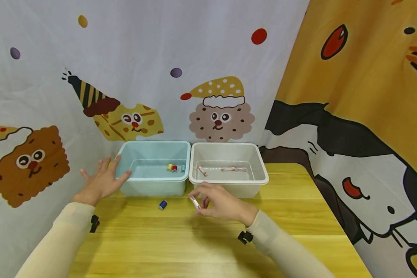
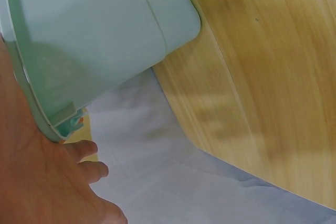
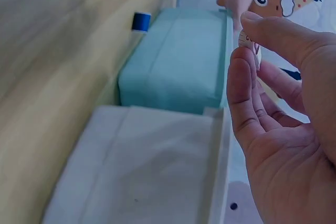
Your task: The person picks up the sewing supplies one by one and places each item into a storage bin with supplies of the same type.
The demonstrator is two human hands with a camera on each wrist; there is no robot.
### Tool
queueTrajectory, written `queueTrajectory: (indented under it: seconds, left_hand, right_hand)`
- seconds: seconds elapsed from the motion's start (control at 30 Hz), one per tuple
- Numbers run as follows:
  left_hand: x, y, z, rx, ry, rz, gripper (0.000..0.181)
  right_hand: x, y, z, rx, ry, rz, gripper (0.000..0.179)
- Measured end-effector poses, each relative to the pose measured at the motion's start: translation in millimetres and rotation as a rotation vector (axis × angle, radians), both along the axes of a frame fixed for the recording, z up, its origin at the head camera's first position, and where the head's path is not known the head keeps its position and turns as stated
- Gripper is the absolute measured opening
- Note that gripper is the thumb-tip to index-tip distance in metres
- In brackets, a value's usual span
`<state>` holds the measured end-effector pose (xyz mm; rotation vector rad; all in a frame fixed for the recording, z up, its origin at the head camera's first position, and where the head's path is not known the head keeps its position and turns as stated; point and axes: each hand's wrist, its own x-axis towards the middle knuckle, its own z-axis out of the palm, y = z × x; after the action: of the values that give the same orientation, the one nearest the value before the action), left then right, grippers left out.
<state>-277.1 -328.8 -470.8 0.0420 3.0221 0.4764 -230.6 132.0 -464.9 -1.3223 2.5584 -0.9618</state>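
My right hand [image 1: 224, 202] pinches a small white piece with dark and reddish marks [image 1: 195, 202] between thumb and fingertips, just in front of the white bin [image 1: 229, 190]. Its exact kind is unclear; similar pale, red-marked pieces [image 1: 234, 169] lie inside that bin. With fingers spread, my left hand [image 1: 102, 183] touches the left rim of the light blue bin [image 1: 153, 188]. A yellow thread spool [image 1: 169, 167], a red spool [image 1: 174, 168] and a teal spool [image 1: 183, 168] are in the blue bin. On the table in front lies a blue thread spool [image 1: 163, 205].
Both bins stand side by side at the back of the wooden table [image 1: 153, 247]. Behind them hangs a printed curtain [image 1: 135, 46], which also runs down the left and right sides. The table's right edge slants toward the front.
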Motion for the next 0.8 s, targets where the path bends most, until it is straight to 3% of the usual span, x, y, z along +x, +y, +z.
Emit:
queueTrajectory:
  seconds: [0.23, 0.8]
  left_hand:
    - [-1.9, 0.6, 0.7, 0.006, 0.003, -0.004, 0.113]
    - [1.5, 0.4, 0.4, 0.008, 0.001, -0.006, 0.112]
  right_hand:
    - [-10.0, 11, 17.6, -0.025, 0.027, -0.031, 0.051]
    - [-35.1, 34, 42.7, 0.013, 0.114, -0.095, 0.05]
